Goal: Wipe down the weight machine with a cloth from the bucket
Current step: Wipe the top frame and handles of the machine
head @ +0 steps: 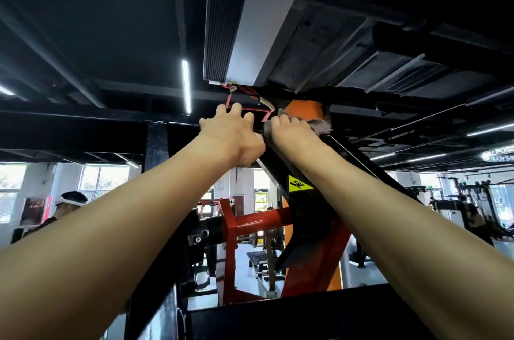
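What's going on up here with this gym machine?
A person is reaching overhead to wipe the top of the weight machine. The right hand holds a grey cloth against its upper end. The left hand, fingers spread, is beside it and appears to brace on the machine.

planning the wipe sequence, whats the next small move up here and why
Probably draw the cloth down the black arm: the right hand holds it at the arm's top end, beside the orange post, while the left hand is alongside, fingers spread.
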The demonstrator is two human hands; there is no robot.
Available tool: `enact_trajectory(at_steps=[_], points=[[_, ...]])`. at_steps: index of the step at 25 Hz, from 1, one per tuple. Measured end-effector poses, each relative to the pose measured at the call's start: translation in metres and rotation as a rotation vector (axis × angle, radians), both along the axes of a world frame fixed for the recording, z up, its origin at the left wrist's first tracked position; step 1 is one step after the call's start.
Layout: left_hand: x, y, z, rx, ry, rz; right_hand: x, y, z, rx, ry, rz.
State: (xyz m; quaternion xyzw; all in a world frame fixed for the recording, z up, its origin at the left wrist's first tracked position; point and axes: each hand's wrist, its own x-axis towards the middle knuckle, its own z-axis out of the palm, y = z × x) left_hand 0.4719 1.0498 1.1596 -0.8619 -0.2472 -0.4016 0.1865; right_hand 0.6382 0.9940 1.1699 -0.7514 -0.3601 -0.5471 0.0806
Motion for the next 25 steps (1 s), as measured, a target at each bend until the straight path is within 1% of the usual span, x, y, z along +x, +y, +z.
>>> enact_trajectory(at_steps=[2, 4, 7, 9, 10, 12, 13, 16, 19, 21, 25], points=[[-0.001, 0.000, -0.002, -0.005, -0.022, -0.004, 0.012, -0.007, -0.004, -0.046, -0.040, 0.068], [-0.002, 0.000, -0.004, -0.006, -0.040, -0.010, 0.027, -0.026, -0.007, -0.022, 0.037, 0.098], [-0.003, 0.004, -0.007, -0.008, -0.045, -0.010, 0.027, -0.031, -0.009, 0.013, 0.164, -0.002], [-0.002, 0.006, -0.009, 0.011, -0.046, -0.014, 0.017, -0.023, -0.008, 0.050, 0.215, -0.010], [-0.002, 0.007, -0.009, 0.022, -0.050, -0.016, 0.014, -0.021, -0.009, 0.072, 0.208, 0.007], [-0.002, 0.010, -0.010, 0.028, -0.066, -0.026, 0.014, -0.024, -0.016, 0.074, 0.161, 0.067], [-0.002, 0.011, -0.011, 0.031, -0.066, -0.027, 0.013, -0.029, -0.018, 0.079, 0.168, 0.107], [0.000, 0.012, -0.013, 0.042, -0.055, -0.027, 0.009, -0.041, -0.015, 0.147, 0.232, 0.174], [0.000, 0.015, -0.014, 0.041, -0.061, -0.037, -0.015, -0.035, -0.012, 0.198, 0.313, 0.361], [-0.004, 0.019, -0.015, 0.032, -0.047, -0.062, -0.033, -0.031, -0.011, 0.163, 0.313, 0.434], [-0.027, 0.027, -0.018, -0.031, 0.006, -0.155, -0.059, -0.026, 0.002, -0.010, 0.325, 0.439]])
